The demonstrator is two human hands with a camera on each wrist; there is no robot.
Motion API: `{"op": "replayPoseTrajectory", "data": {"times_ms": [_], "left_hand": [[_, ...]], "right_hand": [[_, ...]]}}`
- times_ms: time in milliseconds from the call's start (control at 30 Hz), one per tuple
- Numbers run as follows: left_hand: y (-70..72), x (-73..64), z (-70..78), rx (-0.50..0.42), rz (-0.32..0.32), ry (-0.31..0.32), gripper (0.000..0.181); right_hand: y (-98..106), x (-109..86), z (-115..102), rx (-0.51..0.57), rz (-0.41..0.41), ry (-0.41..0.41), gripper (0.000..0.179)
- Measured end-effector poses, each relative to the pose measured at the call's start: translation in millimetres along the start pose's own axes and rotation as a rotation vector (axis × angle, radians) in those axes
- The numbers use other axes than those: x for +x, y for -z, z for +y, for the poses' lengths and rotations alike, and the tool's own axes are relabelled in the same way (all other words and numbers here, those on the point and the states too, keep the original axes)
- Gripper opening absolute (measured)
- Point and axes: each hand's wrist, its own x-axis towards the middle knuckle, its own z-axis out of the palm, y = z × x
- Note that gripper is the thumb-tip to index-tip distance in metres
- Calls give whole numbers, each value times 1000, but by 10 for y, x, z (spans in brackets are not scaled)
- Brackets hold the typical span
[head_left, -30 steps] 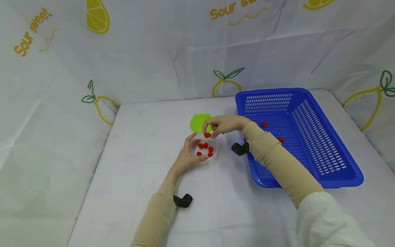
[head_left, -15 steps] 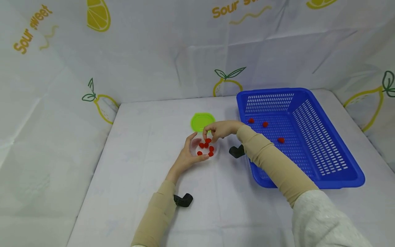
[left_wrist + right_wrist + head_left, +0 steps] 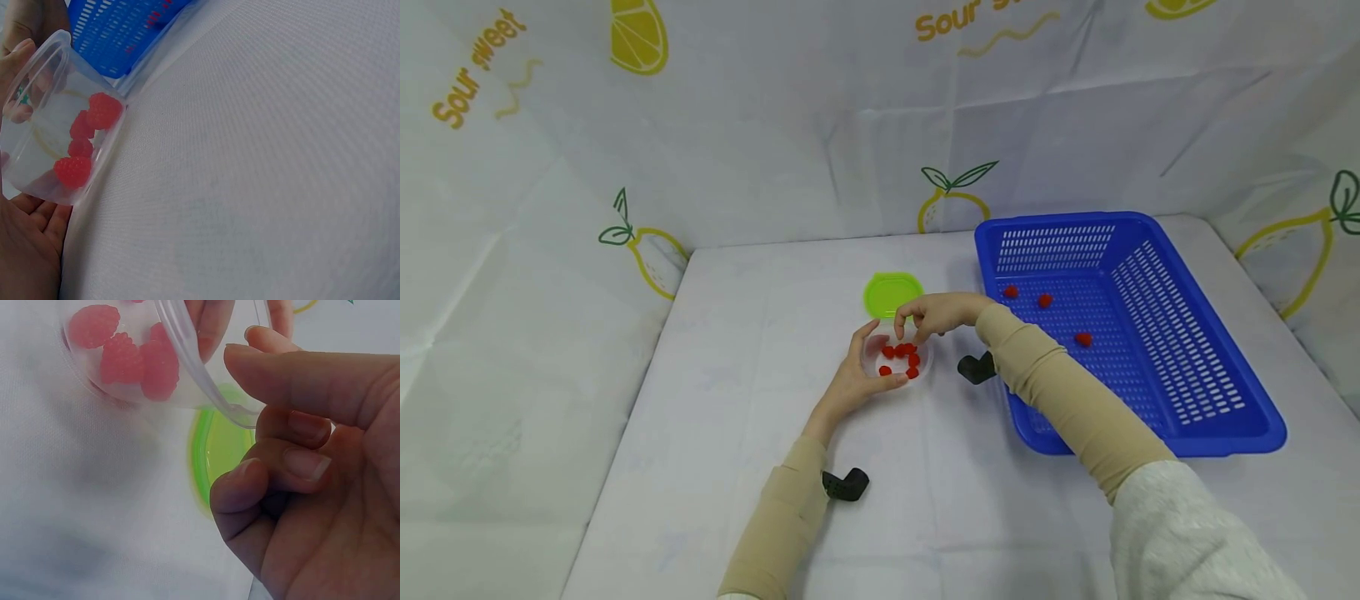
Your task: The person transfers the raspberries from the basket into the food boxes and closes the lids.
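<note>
My left hand [image 3: 850, 390] holds a clear plastic tub [image 3: 37, 134], thumb at the near side and fingers round the far left side. Several red raspberries [image 3: 73, 171] lie on the tub's bottom. Over the rim on the right is my right hand [image 3: 946, 312], thumb and index finger apart with nothing between them. In the right wrist view its thumb [image 3: 294, 375] sits right by the rim and the other fingers are loosely bent. Just behind the tub lies a bright green lid [image 3: 891, 293], flat on the table.
A large blue basket [image 3: 1138, 358] with slotted sides stands at the right, under my right forearm. Inside it are 3 raspberries [image 3: 1045, 301]. White cloth [image 3: 722, 433] covers the table, and a lemon-print sheet [image 3: 775, 150] hangs behind it.
My right hand has come slightly down over the tub and let go of a raspberry, which now lies among the others. My left hand has stayed put on the tub.
</note>
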Motion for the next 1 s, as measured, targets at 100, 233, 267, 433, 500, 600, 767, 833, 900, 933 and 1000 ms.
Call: {"op": "replayPoseTrajectory", "data": {"times_ms": [100, 233, 267, 433, 500, 600, 767, 833, 900, 933, 1000], "left_hand": [[2, 2, 0, 4, 1, -2, 90], [3, 3, 3, -6, -3, 3, 90], [4, 2, 5, -8, -4, 6, 90], [6, -3, 7, -14, -6, 8, 91], [6, -2, 7, -17, -6, 8, 91], [4, -1, 7, -13, -4, 13, 91], [1, 0, 1, -8, -6, 32, 91], [0, 1, -2, -9, -4, 40, 92], [0, 3, -2, -11, -4, 42, 93], [0, 5, -2, -10, -3, 45, 93], [1, 7, -2, -10, -3, 43, 93]], "right_hand": [[0, 10, 10, 1, 2, -1, 26], [-1, 8, 12, -2, 8, -1, 26], [-2, 5, 10, -2, 8, -1, 26], [3, -12, -10, -5, 8, 5, 25], [13, -31, -24, -4, 12, 15, 25], [45, -82, -52, 5, 21, 39, 26], [146, -214, -77, 76, 46, 92, 28], [200, -282, -68, 110, 68, 111, 28], [257, -370, -55, 139, 102, 123, 27], [286, -415, -42, 153, 123, 125, 26], [343, -505, 0, 169, 170, 129, 26]]}}
